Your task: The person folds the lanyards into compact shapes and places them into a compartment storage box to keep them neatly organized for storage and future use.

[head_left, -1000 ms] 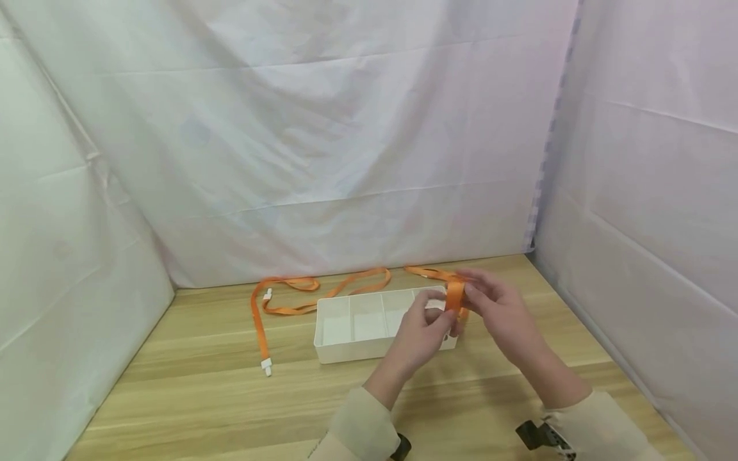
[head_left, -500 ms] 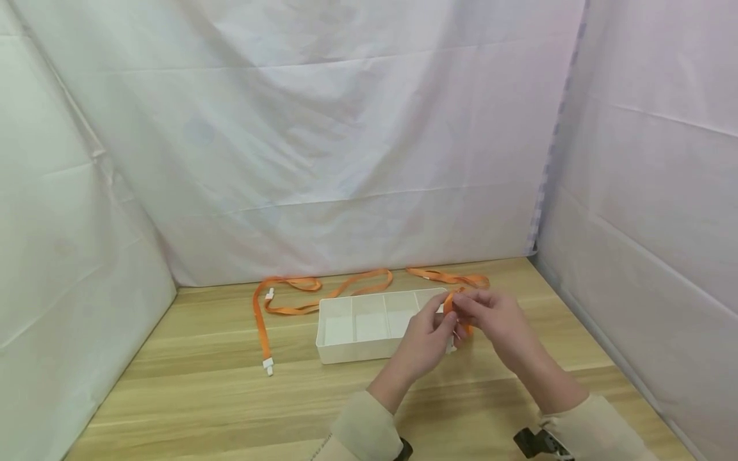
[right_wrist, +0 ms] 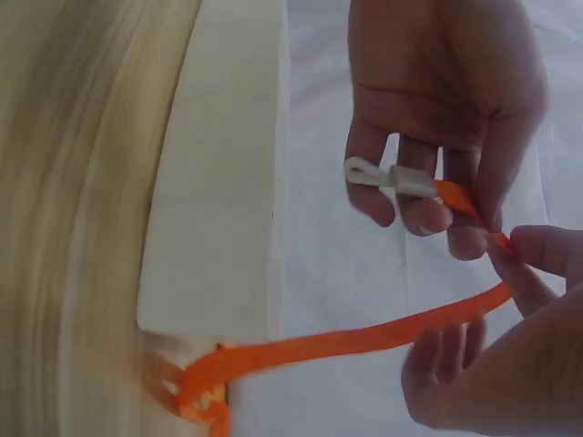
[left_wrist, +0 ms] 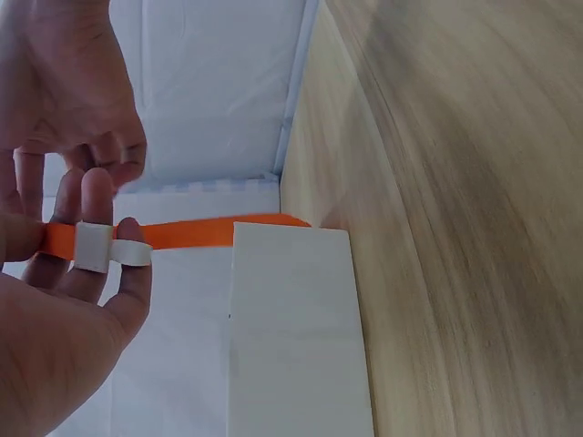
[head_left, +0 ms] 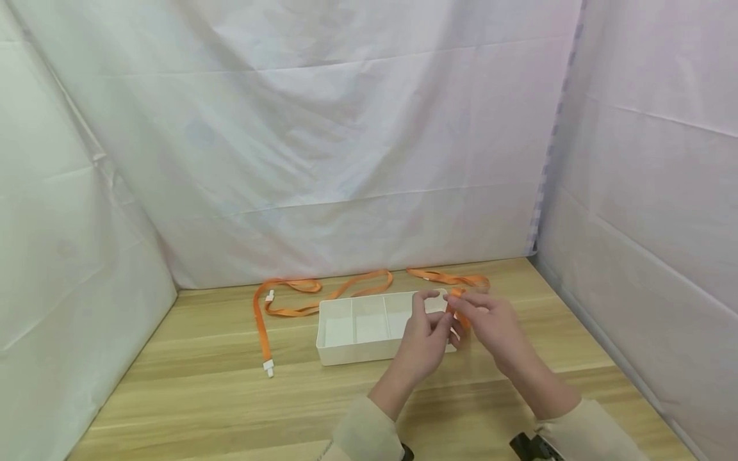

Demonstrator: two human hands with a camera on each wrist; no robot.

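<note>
Over the right end of a white divided tray (head_left: 357, 353), my two hands work on an orange lanyard (right_wrist: 364, 341). My left hand (head_left: 423, 339) holds its end, the thumb pressing the strap; the white clip (left_wrist: 91, 248) lies across the fingers. My right hand (head_left: 503, 330) pinches the strap between thumb and forefinger, close to the left hand's thumb, as the right wrist view shows. From there the strap runs down past the tray's end to the table. In the head view the fingers cover most of this lanyard.
Orange lanyard strap (head_left: 261, 330) with white clips (head_left: 268, 367) lies left of and behind the tray. Another orange strap (head_left: 446, 276) lies behind the tray's right end. White cloth (head_left: 346, 141) hangs around the wooden table (head_left: 230, 403).
The flat orange band between my hands has been folded down into a smaller bend. My right hand has moved slightly down and left, and the left forefinger has lifted off the strap.
</note>
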